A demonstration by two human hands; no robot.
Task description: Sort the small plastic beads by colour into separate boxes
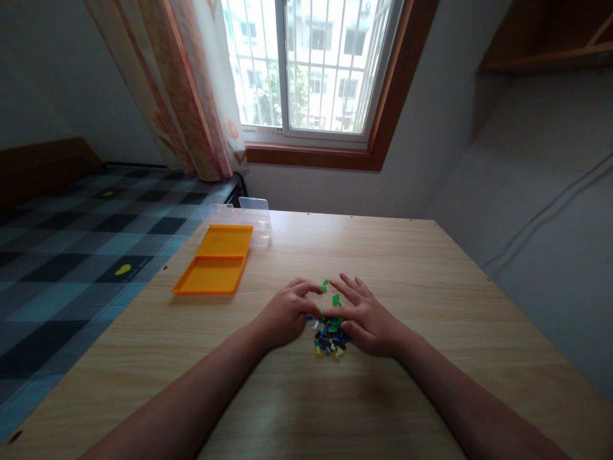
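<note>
Well short of the far table edge [354, 219], hands [290, 312] [374, 319] flank coloured pieces [330, 338]

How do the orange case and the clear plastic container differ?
The orange case is opaque, while the clear plastic container is see-through. The orange case lies nearer the person; the clear plastic container is behind it. Both sit toward the left of the table, apart from the small colored pieces.

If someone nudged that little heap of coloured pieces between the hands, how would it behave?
The heap would probably scatter rather than slide as one: its pieces look loose, and some green pieces lie apart from it. Each piece is likely light, being tiny beside the right hand.
</note>
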